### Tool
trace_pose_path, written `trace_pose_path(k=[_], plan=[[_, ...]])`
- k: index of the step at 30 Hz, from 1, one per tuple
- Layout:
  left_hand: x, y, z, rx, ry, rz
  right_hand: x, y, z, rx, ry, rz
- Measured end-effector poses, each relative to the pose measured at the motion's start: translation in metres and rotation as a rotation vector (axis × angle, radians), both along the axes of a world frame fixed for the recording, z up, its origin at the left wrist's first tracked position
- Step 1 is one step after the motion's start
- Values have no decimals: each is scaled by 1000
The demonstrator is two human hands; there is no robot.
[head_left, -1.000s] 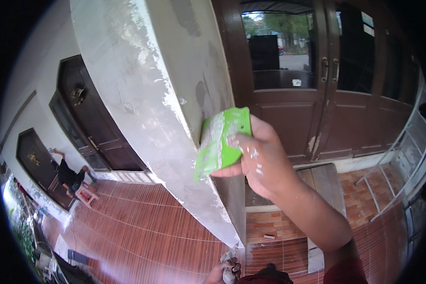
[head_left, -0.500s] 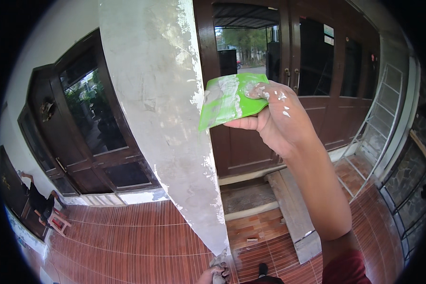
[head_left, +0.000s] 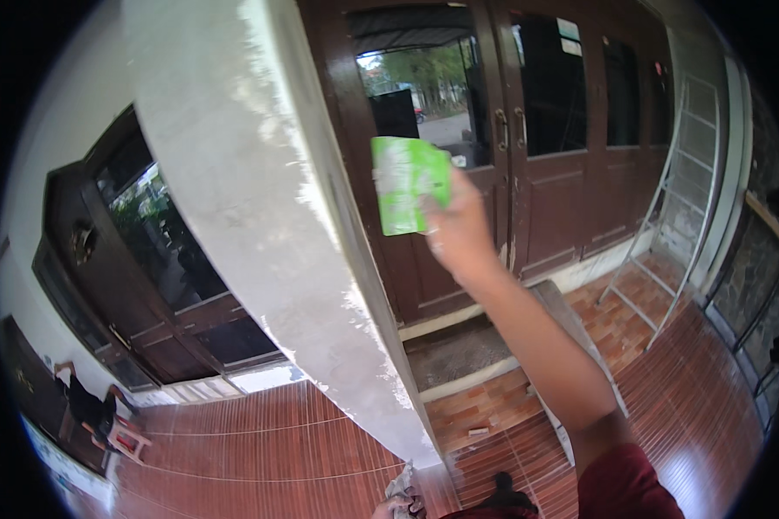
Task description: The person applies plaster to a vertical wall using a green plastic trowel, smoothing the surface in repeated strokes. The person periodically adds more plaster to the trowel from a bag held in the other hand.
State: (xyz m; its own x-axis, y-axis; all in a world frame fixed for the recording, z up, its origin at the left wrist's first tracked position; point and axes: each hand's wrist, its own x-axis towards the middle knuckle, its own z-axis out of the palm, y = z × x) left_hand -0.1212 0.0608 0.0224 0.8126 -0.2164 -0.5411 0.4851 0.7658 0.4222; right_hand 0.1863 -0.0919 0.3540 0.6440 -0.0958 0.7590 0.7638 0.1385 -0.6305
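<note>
My right hand [head_left: 459,227] grips a flat green putty spreader [head_left: 396,186], its face smeared with white-grey putty. Held out at arm's length, the spreader appears in front of the dark brown double door, just right of the pillar's edge. The grey pillar [head_left: 234,182] has ragged white patches along its right corner and low on its left side. At the bottom edge my left hand [head_left: 393,507], partly cut off, is closed around a crumpled grey-white lump [head_left: 404,490]; whether it is putty or a wrapped bag I cannot make out.
Steps [head_left: 454,355] lead up to the double door [head_left: 545,195], with a plank partly behind my forearm. A metal ladder [head_left: 673,208] leans at the right. Far left, another person [head_left: 91,406] is beside a small stool [head_left: 130,441] near the wall.
My right hand has swung the spreader away from the pillar's edge and turned it more upright. The view has shifted, showing more of the pillar's right side.
</note>
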Motion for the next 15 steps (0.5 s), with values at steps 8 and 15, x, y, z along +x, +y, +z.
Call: trace_pose_path(k=[8,15], plan=[[18,-39,3,-47,47,146,43,38,-59,-285,127,-36],[60,-94,-6,48,81,315,24,49,-108,-175,-315,328]])
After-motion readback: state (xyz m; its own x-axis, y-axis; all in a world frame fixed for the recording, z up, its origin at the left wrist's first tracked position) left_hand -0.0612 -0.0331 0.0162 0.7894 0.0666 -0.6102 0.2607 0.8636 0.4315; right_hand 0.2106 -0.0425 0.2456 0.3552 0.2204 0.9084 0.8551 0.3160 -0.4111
